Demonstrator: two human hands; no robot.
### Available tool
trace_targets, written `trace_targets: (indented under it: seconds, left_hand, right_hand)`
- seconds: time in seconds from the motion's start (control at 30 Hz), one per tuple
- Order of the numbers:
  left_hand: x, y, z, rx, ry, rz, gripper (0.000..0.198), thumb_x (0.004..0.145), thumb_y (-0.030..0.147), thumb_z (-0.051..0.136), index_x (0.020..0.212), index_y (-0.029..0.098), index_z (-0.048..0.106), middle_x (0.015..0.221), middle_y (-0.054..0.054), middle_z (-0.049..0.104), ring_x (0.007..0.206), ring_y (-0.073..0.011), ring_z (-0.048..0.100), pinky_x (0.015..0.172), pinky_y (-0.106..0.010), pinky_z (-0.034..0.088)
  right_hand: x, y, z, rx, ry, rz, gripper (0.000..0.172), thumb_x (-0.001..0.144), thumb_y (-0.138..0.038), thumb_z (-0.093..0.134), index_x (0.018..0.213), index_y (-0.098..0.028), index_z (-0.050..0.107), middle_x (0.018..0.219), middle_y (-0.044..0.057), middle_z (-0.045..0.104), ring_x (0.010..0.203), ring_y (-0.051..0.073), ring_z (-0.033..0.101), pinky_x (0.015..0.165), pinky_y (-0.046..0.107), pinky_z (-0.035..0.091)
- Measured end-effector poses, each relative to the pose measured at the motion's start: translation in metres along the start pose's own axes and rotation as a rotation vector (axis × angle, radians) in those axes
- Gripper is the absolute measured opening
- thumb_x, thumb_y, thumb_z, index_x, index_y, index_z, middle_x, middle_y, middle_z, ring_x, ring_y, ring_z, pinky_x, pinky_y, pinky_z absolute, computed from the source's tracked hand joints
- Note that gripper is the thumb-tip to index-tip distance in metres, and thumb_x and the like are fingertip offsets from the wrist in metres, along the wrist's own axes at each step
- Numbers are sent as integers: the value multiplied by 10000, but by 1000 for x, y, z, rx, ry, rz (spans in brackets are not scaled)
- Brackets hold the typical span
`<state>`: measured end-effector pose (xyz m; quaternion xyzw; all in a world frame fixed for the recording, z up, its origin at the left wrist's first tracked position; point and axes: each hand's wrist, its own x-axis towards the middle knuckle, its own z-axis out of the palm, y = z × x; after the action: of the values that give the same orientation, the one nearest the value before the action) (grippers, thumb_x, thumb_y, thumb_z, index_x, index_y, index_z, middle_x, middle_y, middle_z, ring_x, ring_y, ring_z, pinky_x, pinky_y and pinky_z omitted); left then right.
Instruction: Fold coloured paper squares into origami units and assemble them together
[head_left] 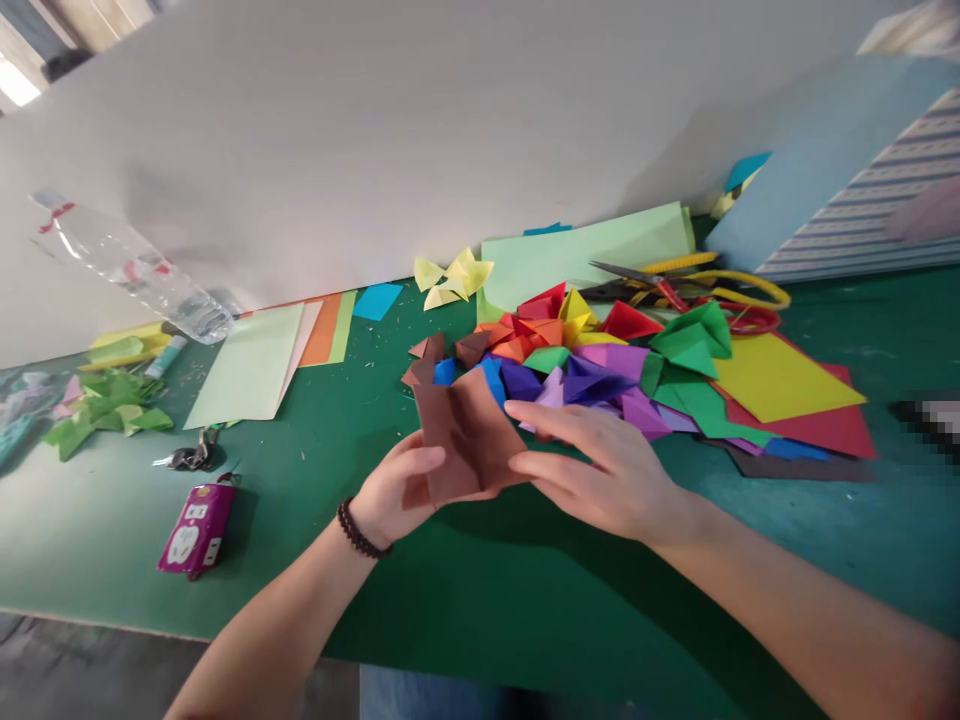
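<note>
A square of brown paper (469,440), creased down its middle, is held up over the front of the table. My left hand (397,485), with a dark beaded bracelet (360,530) at the wrist, grips its left side, thumb on top and fingers beneath. At the sheet's right edge is my right hand (600,465), its thumb and forefinger on either side of the paper. Just behind lies a heap of folded paper pieces (592,380) in purple, green, red, orange, yellow and blue. Small folded brown pieces (427,358) sit at its left end.
Scissors (667,285) and flat coloured sheets (787,380) lie right of the heap. Pale green sheets (251,360), a clear plastic bottle (142,270) leaning on the wall, green scraps (112,415) and a magenta pouch (196,530) are at left. A blue box (810,170) stands at back right.
</note>
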<state>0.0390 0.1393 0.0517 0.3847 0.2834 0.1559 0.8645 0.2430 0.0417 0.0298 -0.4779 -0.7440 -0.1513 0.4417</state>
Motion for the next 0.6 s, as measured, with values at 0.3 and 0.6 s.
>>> trace_targets:
  seconds: [0.3, 0.6]
  left_hand:
    - [-1, 2, -1, -4, 255, 27, 322, 719, 262, 706, 1030, 183, 674, 1099, -72, 707, 999, -235, 669, 869, -344, 527]
    - [-3, -2, 11, 25, 222, 68, 369, 679, 237, 789, 1027, 173, 686, 1047, -77, 725, 969, -236, 680, 899, -360, 508]
  right_hand:
    - [2, 0, -2, 13, 0, -2, 250, 819, -89, 555, 938, -287, 651, 1283, 60, 615, 849, 187, 677, 687, 347, 556]
    - [-1, 6, 0, 81, -170, 49, 444, 829, -70, 495, 1184, -309, 611, 1432, 108, 468, 945, 207, 641, 696, 357, 539]
